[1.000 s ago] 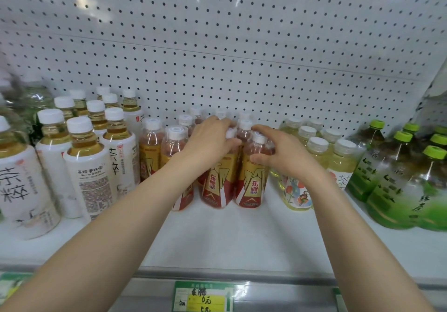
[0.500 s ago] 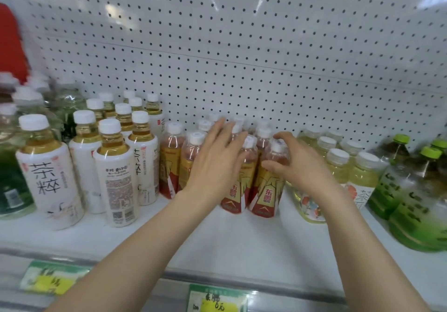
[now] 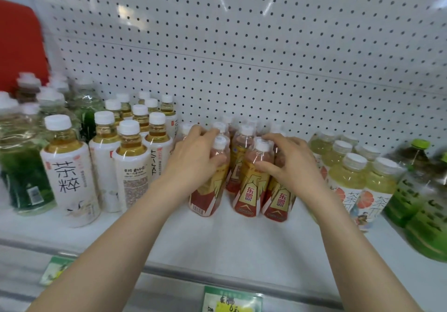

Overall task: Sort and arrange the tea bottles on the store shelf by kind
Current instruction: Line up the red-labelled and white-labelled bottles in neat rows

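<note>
A cluster of red-and-gold labelled tea bottles point(image 3: 250, 190) with white caps stands mid-shelf against the pegboard. My left hand point(image 3: 196, 159) wraps its fingers and thumb round the front-left red bottle point(image 3: 209, 198), which stands a little apart from the others. My right hand point(image 3: 290, 161) grips the front-right pair of red bottles, thumb on the middle bottle's shoulder and fingers over its cap. White-labelled amber tea bottles point(image 3: 72, 171) stand in rows to the left. Pale yellow tea bottles point(image 3: 350, 173) with orange-fruit labels stand to the right.
Large green bottles point(image 3: 425, 205) crowd the far right and clear green-tinted ones point(image 3: 21, 166) the far left. The white shelf point(image 3: 229, 244) has bare room in front of the red bottles. Price tags point(image 3: 232, 299) hang on the front rail. A red panel point(image 3: 19, 45) sits upper left.
My left hand went from lying flat over the red bottles to gripping the front-left one, now shifted left of the group. My right hand took hold of the front-right bottles. The camera moved closer.
</note>
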The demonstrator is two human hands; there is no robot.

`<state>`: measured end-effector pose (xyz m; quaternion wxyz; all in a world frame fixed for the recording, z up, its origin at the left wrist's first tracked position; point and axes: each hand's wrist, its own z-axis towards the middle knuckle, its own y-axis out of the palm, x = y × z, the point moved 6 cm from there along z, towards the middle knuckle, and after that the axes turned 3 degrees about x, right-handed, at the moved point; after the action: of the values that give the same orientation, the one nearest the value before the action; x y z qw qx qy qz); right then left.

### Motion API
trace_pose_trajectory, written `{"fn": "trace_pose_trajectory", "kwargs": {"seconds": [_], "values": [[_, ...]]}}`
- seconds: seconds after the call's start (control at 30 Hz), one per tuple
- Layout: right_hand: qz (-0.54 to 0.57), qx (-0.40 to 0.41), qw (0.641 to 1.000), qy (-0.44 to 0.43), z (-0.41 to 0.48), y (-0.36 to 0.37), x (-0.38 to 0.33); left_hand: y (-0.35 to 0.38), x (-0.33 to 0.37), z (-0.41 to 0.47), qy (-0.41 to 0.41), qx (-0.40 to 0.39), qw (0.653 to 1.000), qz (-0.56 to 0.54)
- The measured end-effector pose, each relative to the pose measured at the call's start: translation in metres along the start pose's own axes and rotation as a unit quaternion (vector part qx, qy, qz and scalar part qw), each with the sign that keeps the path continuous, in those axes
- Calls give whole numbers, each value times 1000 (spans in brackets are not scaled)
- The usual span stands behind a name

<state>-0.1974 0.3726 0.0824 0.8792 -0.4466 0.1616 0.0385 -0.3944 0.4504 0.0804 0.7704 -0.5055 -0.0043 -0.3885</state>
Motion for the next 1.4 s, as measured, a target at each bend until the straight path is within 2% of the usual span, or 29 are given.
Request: {"fn": "trace_pose_trajectory", "kwargs": {"seconds": [0.13,0.3,0.5,0.53,0.6,0.7,0.83,0.97,1.1,1.4], "values": [[4,3,1000,-9,-1,0,2,13,16,4,-28,17,998,-48],[-15,26,999,-26,-3,0,7,23,24,9,-30,71,997,-15],[-34,28,998,-39,-4,5,8,7,8,13,59,124,990,17],[-30,28,998,-39,-3,5,9,4,1,19,47,113,991,45],[-28,27,999,-38,-4,5,9,3,-12,29,22,44,992,119],[-18,26,999,-36,-4,5,9,0,-17,37,38,-8,982,182],[-15,24,999,-36,-3,4,10,-13,-4,28,64,-39,990,117],[-7,22,999,-33,-4,4,11,-41,1,0,34,-1,999,26],[2,21,999,-35,-3,3,8,-55,3,-21,24,-20,999,-24],[42,21,999,-23,-4,-8,10,-20,32,-15,91,-46,972,-210]]}}
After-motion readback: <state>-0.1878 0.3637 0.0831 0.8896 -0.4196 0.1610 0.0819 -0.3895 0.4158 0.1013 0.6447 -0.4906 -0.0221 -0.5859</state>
